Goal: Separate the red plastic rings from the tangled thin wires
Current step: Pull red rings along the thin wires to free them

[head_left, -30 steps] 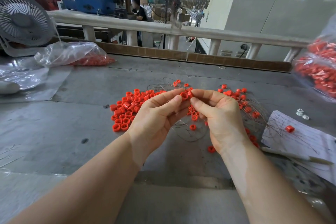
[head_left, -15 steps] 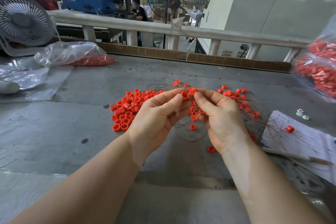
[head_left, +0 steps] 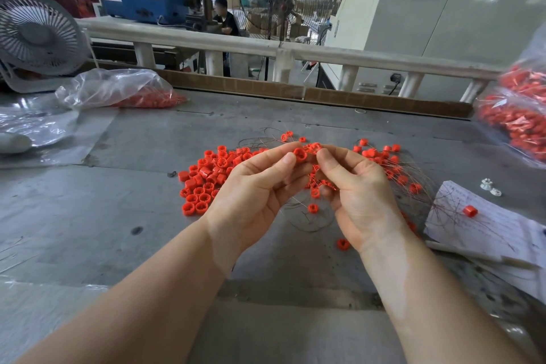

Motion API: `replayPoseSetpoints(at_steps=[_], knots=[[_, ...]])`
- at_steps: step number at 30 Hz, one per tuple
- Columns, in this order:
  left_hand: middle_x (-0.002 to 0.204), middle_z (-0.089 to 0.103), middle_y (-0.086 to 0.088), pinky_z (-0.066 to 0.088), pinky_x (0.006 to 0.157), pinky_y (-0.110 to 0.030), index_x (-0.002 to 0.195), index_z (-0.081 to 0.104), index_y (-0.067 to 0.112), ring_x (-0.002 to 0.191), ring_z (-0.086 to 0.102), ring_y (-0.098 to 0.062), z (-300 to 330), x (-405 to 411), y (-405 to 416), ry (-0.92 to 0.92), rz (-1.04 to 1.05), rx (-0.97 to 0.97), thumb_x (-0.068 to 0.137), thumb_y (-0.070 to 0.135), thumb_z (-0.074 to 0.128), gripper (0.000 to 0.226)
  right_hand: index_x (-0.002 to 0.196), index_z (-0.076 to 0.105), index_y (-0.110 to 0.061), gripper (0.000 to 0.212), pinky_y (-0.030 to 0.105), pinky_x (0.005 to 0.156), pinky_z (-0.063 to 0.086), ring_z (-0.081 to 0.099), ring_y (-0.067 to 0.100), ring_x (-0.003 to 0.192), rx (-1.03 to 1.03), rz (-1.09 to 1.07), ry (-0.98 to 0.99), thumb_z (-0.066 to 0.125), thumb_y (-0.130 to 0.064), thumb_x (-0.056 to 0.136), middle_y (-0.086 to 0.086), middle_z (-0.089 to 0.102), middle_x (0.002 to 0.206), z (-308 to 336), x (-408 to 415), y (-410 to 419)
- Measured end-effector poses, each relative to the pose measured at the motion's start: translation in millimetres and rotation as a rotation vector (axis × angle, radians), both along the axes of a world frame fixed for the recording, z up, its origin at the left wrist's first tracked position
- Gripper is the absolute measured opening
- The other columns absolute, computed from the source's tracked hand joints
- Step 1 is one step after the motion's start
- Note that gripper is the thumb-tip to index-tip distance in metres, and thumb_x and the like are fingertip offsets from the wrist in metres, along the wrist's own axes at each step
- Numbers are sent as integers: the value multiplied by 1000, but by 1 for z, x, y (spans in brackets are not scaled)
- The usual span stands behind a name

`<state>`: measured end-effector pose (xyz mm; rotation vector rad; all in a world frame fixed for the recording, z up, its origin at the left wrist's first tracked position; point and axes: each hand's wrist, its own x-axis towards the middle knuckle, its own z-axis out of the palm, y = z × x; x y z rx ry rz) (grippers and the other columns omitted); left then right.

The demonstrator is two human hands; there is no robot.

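Item: red ring (head_left: 300,154), pinched at my left hand (head_left: 260,189) fingertips, table centre. Wires (head_left: 307,217) trail toward 6 o'clock beneath both hands. My right hand (head_left: 359,189) pinches neighbouring rings (head_left: 314,148) at 3 o'clock, touching. Freed pile (head_left: 206,177) lies at 9 o'clock; I judge left nearer.

L hand (head_left: 254,189) & R hand (head_left: 359,192) pinch red rings (head_left: 307,152), wires (head_left: 307,216) dangling.
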<state>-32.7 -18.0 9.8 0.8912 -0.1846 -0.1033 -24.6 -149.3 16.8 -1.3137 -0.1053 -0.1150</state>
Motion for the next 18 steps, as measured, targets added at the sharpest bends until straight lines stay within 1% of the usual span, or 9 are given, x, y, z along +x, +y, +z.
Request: replayPoseSetpoints(at_steps=[3, 5, 8, 9, 10, 12, 13, 14, 18], knots=[[80, 74, -4, 55, 66, -19, 81, 78, 15, 75, 71, -10, 0, 0, 0, 1, 7, 0, 73, 10, 61, 19, 65, 73, -23, 7, 15, 46, 40, 49, 12, 60, 51, 7, 12, 69, -29, 66, -2, 64, 69, 1, -1, 0], [80, 74, -3, 56, 66, -19, 80, 78, 16, 75, 71, -10, 0, 0, 0, -6, 6, 4, 73, 10, 60, 20, 66, 73, -22, 8, 15, 47, 41, 56, 10, 60, 98, 19, 21, 69, -29, 65, -3, 68, 71, 2, -1, -1], [80, 74, -3, 56, 67, -20, 81, 78, 15, 75, 71, -10, 1, 0, 0, -4, 7, -3, 73, 10, 61, 19, 70, 71, -17, 7, 16, 47, 43, 65, 9, 67, 186, 49, 34, 68, -23, 67, 1, 72, 78, 4, -1, -2], [80, 74, -3, 56, 66, -19, 81, 78, 14, 74, 71, -10, 1, 0, 0, -3, 7, -4, 73, 10, 61, 19, 69, 72, -17, 5, 16, 46, 43, 66, 10, 67, 213, 59, 40, 67, -19, 69, 3, 73, 79, 5, -1, -2], [80, 74, -4, 56, 66, -19, 82, 78, 14, 74, 71, -10, 1, 0, 0, -3, 7, -5, 73, 9, 61, 19, 67, 72, -16, 8, 15, 46, 43, 67, 9, 66, 234, 66, 46, 67, -15, 72, 3, 73, 78, 5, -1, -2], [80, 74, -4, 55, 65, -19, 81, 78, 14, 74, 71, -10, 1, 0, 0, -5, 6, -8, 74, 9, 60, 20, 64, 72, -16, 20, 15, 45, 42, 66, 8, 63, 249, 58, 50, 63, -7, 80, 4, 73, 76, 6, -1, -2], [79, 74, -4, 55, 65, -19, 81, 78, 14, 73, 71, -10, 1, 0, 0, -5, 7, -7, 74, 9, 60, 20, 63, 72, -16, 23, 14, 45, 42, 65, 7, 61, 247, 45, 46, 62, -6, 81, 4, 73, 75, 6, -1, -2], [78, 74, -4, 55, 65, -19, 80, 78, 15, 73, 71, -10, 1, -1, 0, -5, 9, -6, 74, 9, 60, 20, 62, 72, -16, 22, 14, 46, 42, 63, 7, 59, 239, 36, 37, 63, -6, 80, 4, 72, 74, 6, -1, -2], [78, 74, -4, 55, 65, -19, 81, 78, 14, 73, 71, -10, 0, 0, 0, 7, 23, -4, 73, 9, 61, 19, 62, 74, -19, 7, 13, 47, 41, 57, 5, 56, 197, 27, -3, 68, -18, 65, 0, 71, 72, 4, 0, -2]])
